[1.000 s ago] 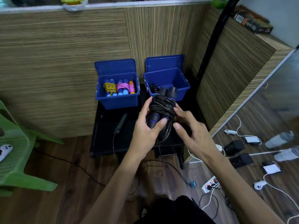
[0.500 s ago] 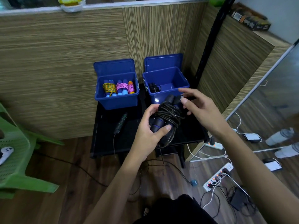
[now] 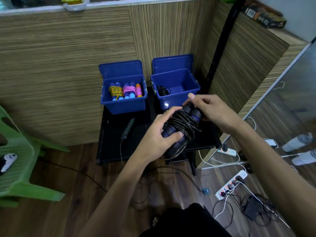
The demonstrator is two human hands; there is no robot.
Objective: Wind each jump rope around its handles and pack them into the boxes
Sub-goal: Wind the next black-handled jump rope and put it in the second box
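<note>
Both hands on the black jump rope (image 3: 182,124): our left hand (image 3: 159,139) grasps the lower ends of the paired handles, thumb across the front, fingers curled behind. Our right hand (image 3: 209,108) pinches the upper handle ends, fingers curled, index tip raised. So both grips are clenched on the same bundle.

Cord is wound in many turns around the middle of the two handles; handles are black with blue rings. One loose loop hangs below the bundle, under our left hand. We hold the bundle in the air, tilted, over the front right part of the black counter (image 3: 112,147), just in front of the right box (image 3: 175,89).

Right box is blue, open, lid propped upright behind it. Inside we see one wound black rope (image 3: 163,90) at its left wall.

Left box (image 3: 124,94) is blue too, lid up the same way. It holds wound ropes side by side: a yellow one (image 3: 116,91), a pink one (image 3: 129,89), both on light blue handles, and an orange handle (image 3: 138,89) at the right.

Another rope handle (image 3: 128,128), dark with green bands, lies on the counter in front of the left box, its thin cord trailing off the front edge toward the floor.

Green plastic chair (image 3: 17,159) at far left with a white controller (image 3: 8,159) on the seat. Power strip (image 3: 230,185) and cables on the wood floor at right.
</note>
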